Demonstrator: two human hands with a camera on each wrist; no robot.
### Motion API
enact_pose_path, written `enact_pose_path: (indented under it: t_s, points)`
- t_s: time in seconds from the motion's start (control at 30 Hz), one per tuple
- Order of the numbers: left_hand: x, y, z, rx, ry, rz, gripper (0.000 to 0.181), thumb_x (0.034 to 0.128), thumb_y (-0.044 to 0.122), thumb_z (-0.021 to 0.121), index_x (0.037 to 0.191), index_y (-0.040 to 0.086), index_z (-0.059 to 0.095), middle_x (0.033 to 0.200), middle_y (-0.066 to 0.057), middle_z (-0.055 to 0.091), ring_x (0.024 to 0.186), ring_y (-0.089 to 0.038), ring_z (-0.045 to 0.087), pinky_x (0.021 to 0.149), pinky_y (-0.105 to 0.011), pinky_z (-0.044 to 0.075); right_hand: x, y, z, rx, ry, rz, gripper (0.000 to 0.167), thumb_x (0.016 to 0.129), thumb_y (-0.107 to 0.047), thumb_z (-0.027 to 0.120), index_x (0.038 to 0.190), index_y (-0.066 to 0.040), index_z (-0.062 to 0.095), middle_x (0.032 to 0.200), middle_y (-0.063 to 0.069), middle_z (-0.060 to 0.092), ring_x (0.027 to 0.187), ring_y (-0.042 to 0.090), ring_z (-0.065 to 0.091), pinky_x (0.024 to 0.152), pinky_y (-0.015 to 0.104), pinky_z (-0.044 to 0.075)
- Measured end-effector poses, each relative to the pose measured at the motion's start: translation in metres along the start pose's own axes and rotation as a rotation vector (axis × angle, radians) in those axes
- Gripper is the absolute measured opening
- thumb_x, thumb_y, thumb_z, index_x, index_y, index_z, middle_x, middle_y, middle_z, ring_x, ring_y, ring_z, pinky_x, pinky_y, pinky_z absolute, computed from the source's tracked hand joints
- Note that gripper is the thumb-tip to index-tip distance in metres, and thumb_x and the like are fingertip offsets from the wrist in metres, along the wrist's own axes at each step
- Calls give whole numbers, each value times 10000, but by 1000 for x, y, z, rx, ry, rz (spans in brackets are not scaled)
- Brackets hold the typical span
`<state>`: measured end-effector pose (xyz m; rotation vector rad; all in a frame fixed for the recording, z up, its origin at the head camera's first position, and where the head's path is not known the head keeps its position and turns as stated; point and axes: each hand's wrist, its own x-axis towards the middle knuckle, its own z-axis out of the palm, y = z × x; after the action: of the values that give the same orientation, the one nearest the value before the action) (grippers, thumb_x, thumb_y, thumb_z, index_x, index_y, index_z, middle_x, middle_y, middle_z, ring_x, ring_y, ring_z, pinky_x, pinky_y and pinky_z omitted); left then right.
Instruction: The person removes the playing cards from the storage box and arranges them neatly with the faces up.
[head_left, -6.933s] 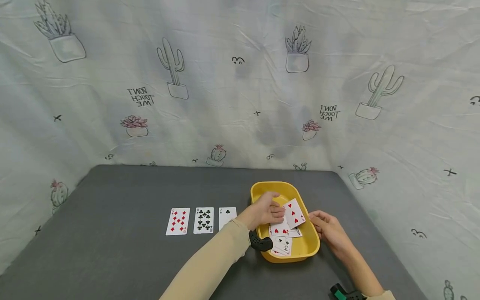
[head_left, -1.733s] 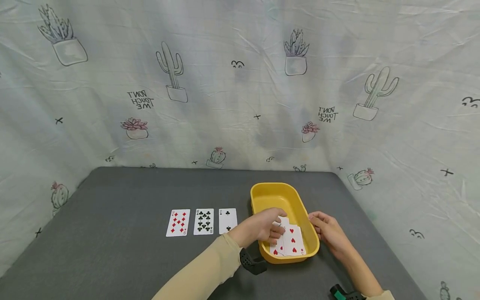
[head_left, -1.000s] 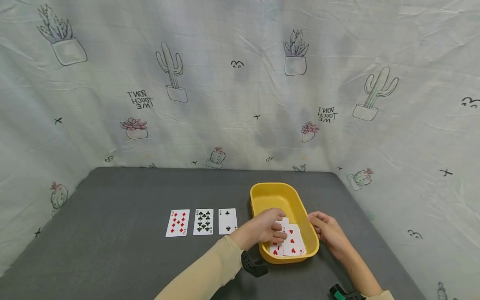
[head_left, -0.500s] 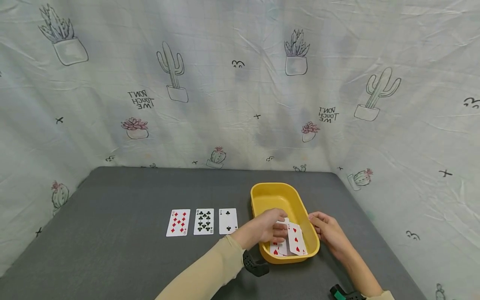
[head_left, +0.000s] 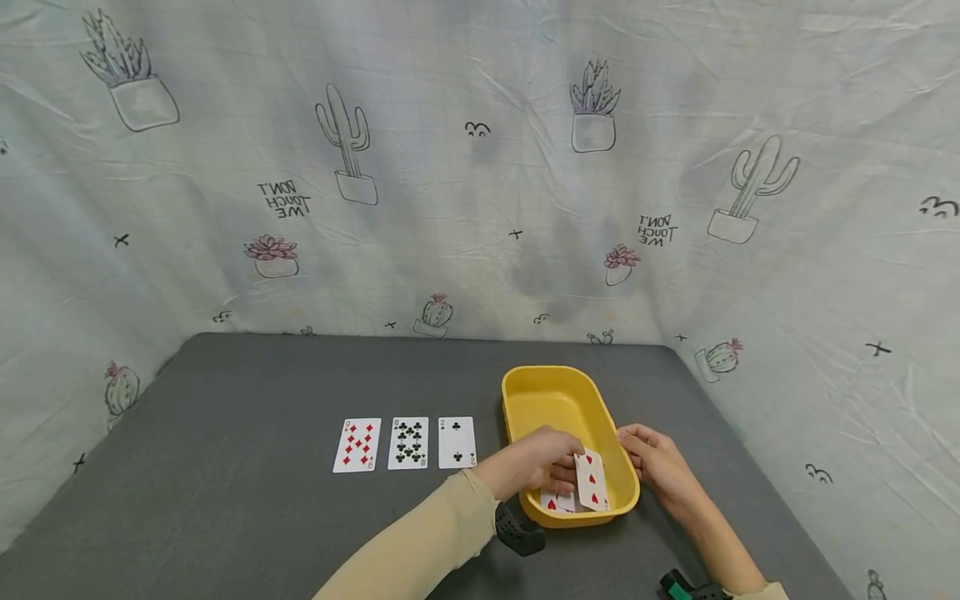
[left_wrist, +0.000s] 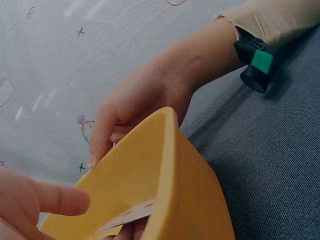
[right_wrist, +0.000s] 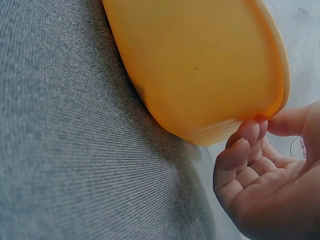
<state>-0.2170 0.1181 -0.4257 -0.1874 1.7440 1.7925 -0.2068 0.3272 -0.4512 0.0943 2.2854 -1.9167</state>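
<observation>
My left hand (head_left: 534, 462) is inside the yellow container (head_left: 558, 404). Its fingers lie against and partly under a tilted card with red hearts (head_left: 592, 481). In the left wrist view, the thumb of the left hand (left_wrist: 30, 200) stands apart from the card (left_wrist: 131, 215), with fingertips showing beneath it. More cards (head_left: 557, 502) lie at the container's near end, partly covered. My right hand (head_left: 663, 471) holds the container's right rim; in the right wrist view, thumb and fingers of that hand (right_wrist: 280, 185) pinch the edge of the container (right_wrist: 200, 65).
Left of the container, a nine of diamonds (head_left: 357, 446), a ten of clubs (head_left: 408, 443) and a two of clubs (head_left: 457, 443) lie face up in a row on the grey table (head_left: 225, 467). A patterned cloth (head_left: 450, 183) hangs behind.
Cards that lay spread in the container now sit at its near end. The hearts card has shifted right and tilted. My left thumb has come down toward its top edge; my right hand has stayed put.
</observation>
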Motion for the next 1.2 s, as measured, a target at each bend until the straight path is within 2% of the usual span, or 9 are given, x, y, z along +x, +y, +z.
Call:
enact_pose_path:
  t_s: [0.1,0.23,0.37,0.5,0.73,0.87,1.03,1.2]
  points:
    - [0,-1,2,40,0,16,132,907,51,652,987,-47,613,836,-159,667,758,-269,678,758,-404,575,1,1,0,3,-4,-6,347,1031,-215,537,1160,107,538,972,147,646,790,184,633,669,284,551]
    - [-4,-1,4,130,11,60,65,881,6,674,926,-31,645,793,-128,677,724,-249,690,713,-361,581,1,1,0,4,-7,-6,339,1032,-210,533,1156,106,538,974,144,646,792,181,632,671,279,549]
    - [-7,-1,6,215,51,134,56,855,-22,700,899,-14,666,775,-87,656,676,-204,667,639,-317,572,1,-1,1,5,-5,5,317,1030,-201,534,1151,92,544,953,119,645,769,166,615,662,260,539]
    - [-7,-2,7,245,88,205,92,832,-24,736,910,-7,690,765,-59,651,667,-189,655,618,-324,557,0,-3,2,3,2,13,299,1032,-187,527,1147,89,544,945,114,644,759,158,610,651,255,533]
    - [-6,0,3,212,149,302,125,837,-34,731,952,-27,683,788,-62,654,695,-198,682,619,-342,581,1,0,1,1,-4,-3,303,1033,-183,520,1145,98,537,932,118,635,742,151,599,642,253,532]
    - [-8,2,-1,199,169,336,125,835,-25,727,947,-13,674,815,-53,641,711,-183,669,620,-324,577,2,2,0,14,-5,-12,317,1035,-183,519,1148,113,532,943,125,640,765,148,621,650,268,542]
    - [-12,2,-8,108,134,373,158,847,-27,705,999,-28,665,851,-63,637,733,-191,672,637,-351,583,3,2,1,13,-2,-14,321,1031,-192,526,1144,108,536,955,130,647,772,155,629,645,273,543]
    - [-19,2,-24,4,48,398,234,883,9,688,1104,-46,634,913,-87,648,795,-214,682,683,-388,585,2,3,1,14,-1,-10,323,1030,-203,534,1140,101,538,953,129,644,771,158,623,642,269,539]
